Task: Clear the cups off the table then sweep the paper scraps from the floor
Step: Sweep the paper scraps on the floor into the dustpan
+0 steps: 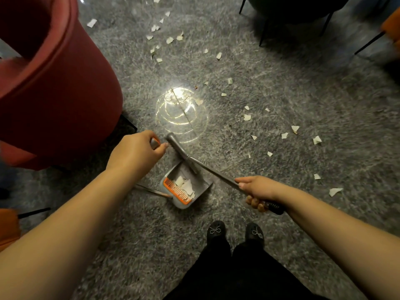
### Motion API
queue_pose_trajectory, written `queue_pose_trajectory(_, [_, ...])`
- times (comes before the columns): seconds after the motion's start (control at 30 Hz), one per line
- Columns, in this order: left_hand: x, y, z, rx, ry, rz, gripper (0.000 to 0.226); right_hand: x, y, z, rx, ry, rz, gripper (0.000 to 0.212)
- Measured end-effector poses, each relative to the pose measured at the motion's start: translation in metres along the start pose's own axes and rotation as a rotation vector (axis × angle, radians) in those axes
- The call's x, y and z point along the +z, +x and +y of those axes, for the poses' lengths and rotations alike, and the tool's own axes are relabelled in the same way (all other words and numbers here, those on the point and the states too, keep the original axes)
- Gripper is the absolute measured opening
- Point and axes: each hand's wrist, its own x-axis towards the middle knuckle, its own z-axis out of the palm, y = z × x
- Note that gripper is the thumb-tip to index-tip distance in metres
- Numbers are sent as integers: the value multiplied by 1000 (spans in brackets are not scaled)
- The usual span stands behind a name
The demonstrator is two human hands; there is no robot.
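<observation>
White paper scraps [316, 140] dot the speckled grey floor [281, 83]. Beside a dark red armchair [60, 87] stands a grey dustpan [201, 182] with an orange comb edge [176, 192]. Black shoes [216, 231] carry silvery bows.

A grey speckled polished floor [281, 87] fills the view. A round red upholstered armchair [54, 83] stands at ten o'clock. A dark chair on thin black legs [292, 9] stands at one o'clock. A bright ringed lamp reflection [180, 111] glares on the floor near centre.
</observation>
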Motion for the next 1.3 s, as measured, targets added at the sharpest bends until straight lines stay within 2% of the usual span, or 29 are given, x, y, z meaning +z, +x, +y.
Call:
queue_pose_trajectory(0.2, [2, 13, 41, 151, 33, 8, 22, -36, -19, 9, -39, 64, 119, 41])
queue_pose_trajectory(0.4, [16, 40, 109, 296, 102, -20, 25, -93, -34, 29, -84, 54, 251, 44])
queue_pose_trajectory(0.83, [49, 126, 257, 427, 196, -116, 25, -241, -24, 80, -19, 302, 521, 44])
queue_pose_trajectory(1.03, [51, 166, 296, 453, 233, -131, 24, -303, -4, 82, 41, 392, 563, 44])
queue_pose_trajectory(1.17, [55, 182, 308, 454, 265, -129, 24, -333, 10, 66, 44, 315, 600, 43])
queue_pose_trajectory(1.3, [60, 187, 312, 460, 266, -118, 22, -349, 33, 55, 69, 318, 545, 39])
